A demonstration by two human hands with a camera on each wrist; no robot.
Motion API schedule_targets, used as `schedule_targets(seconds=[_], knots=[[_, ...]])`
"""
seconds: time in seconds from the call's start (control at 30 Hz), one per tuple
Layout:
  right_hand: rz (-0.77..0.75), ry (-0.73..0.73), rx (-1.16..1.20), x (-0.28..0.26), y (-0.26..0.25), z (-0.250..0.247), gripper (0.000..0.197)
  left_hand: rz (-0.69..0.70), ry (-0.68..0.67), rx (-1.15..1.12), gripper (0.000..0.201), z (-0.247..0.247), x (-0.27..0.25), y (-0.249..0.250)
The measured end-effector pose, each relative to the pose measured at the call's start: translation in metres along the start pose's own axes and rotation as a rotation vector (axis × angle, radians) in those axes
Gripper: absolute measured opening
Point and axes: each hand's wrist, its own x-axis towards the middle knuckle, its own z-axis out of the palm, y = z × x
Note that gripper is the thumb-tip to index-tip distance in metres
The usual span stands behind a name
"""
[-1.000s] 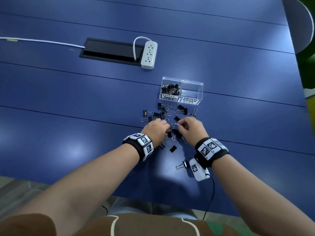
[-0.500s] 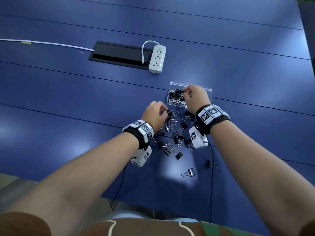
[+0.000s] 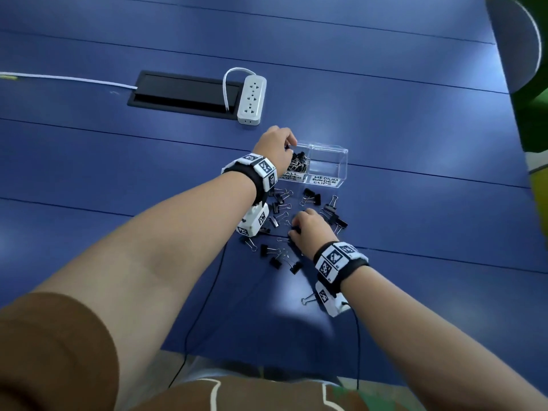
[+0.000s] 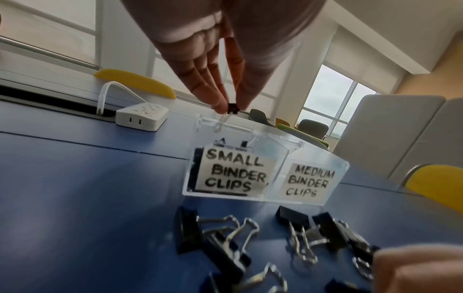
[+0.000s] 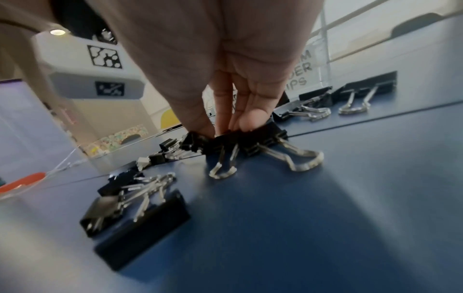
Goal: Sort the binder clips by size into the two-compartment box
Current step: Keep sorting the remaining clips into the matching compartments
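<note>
Over the box (image 3: 327,161), my left hand (image 3: 274,148) has replaced the right, fingers (image 4: 220,103) pinching a small clip (image 4: 232,108) above the small compartment. My right hand (image 3: 311,228) has dropped back to the worktop (image 3: 415,218), fingers closing on another clip (image 5: 223,146), so sorting alternates.

Looks like you're in an office meeting room: long blue conference table (image 3: 385,99) with a built-in cable hatch (image 3: 184,91), a white power strip (image 3: 252,99) lying on it, yellow-backed chairs (image 4: 135,82) tucked in along the far side, and big windows (image 4: 333,99) behind.
</note>
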Motion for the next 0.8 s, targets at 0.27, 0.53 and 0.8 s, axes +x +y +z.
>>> schedule_targets(seconds=[0.27,0.53,0.8], knots=[[0.068,0.138,0.267,-0.008,0.024,-0.015,0.013,-0.043,-0.071,0.014,0.010,0.019,-0.060,-0.029],[0.315,0.312,0.379,0.000,0.065,-0.054,0.005,-0.074,-0.289,0.198,0.044,0.040,-0.102,-0.047],[0.226,0.141,0.249,-0.010,0.068,-0.025,0.015,0.040,-0.285,0.206,0.042,0.048,-0.106,-0.031]])
